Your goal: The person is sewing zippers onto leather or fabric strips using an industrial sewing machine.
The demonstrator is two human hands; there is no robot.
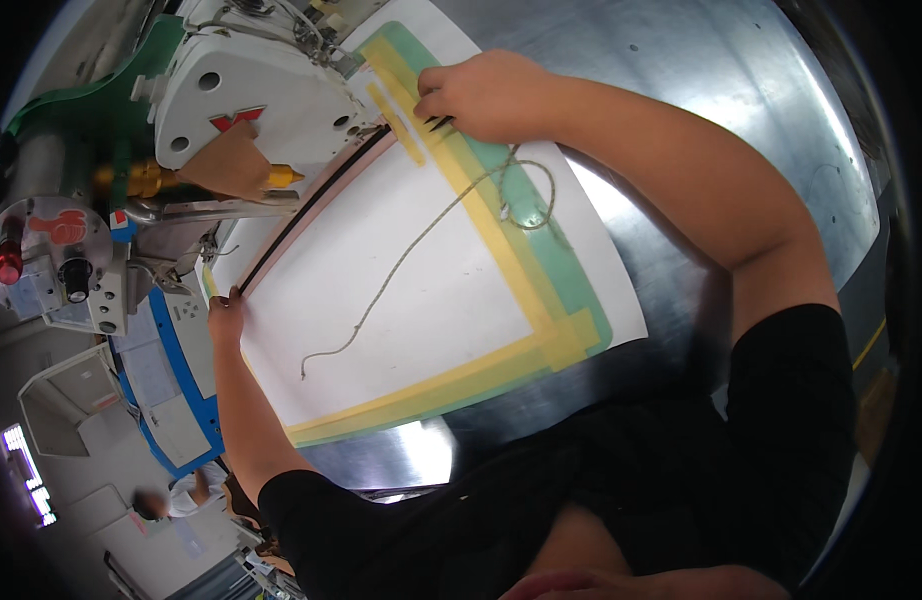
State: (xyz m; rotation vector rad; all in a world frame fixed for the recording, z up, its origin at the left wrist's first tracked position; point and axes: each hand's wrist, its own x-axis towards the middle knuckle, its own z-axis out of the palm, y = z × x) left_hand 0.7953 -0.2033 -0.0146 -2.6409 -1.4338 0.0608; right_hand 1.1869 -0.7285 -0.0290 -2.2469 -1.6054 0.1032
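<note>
We saw our left hand [226, 318] pinched on the pink-and-black strip [316, 207], which ran along the white sheet [331, 290] beside the white machine [256, 85]; our right hand [493, 95] curled over yellow tape [497, 240], its hold unclear.

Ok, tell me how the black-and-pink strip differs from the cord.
Colour: the strip is pink with a black band; the cord is a pale, greenish tone.
Width: the strip is broader, while the cord is thin like string.
Pose: the strip runs in one smooth, gentle curve, while the cord wanders and bends into a loop toward its upper right.
Both are long and narrow.
</note>
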